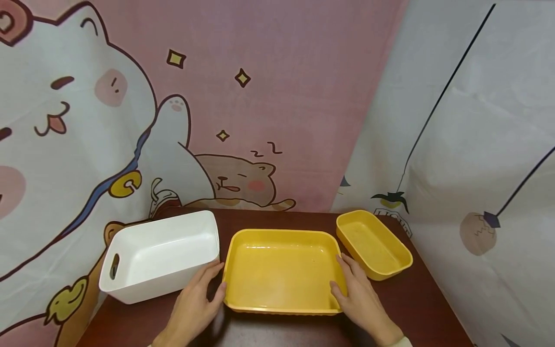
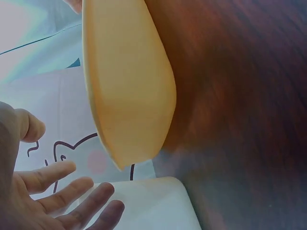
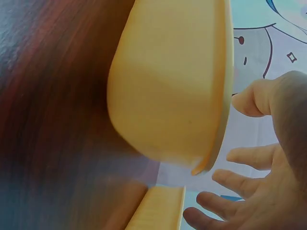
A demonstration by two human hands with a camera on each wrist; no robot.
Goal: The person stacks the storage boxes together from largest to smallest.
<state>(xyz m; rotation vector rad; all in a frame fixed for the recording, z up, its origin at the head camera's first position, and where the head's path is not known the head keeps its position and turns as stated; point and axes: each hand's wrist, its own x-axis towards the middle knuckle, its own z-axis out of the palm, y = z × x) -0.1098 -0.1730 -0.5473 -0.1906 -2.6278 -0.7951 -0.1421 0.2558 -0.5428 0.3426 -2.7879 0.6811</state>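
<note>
A large yellow rectangular tray (image 1: 282,277) stands on the table in the middle of the head view, with nothing inside. My left hand (image 1: 193,303) is at its left side, fingers apart and fairly straight, fingertips right by the rim. On the opposite side, my right hand (image 1: 363,303) has its thumb and fingertips at the right rim. In the left wrist view the hand (image 2: 29,201) has its fingers spread beside the tray wall (image 2: 129,86). The right wrist view shows the other hand (image 3: 283,182) likewise spread, its thumb beside the rim (image 3: 228,62).
A white bin (image 1: 158,285) with a handle slot stands left of the tray, close to the left hand. A smaller yellow tray (image 1: 368,241) sits at the back right, near the right hand. Printed cloth (image 1: 295,96) hangs behind the dark wooden table (image 1: 416,308).
</note>
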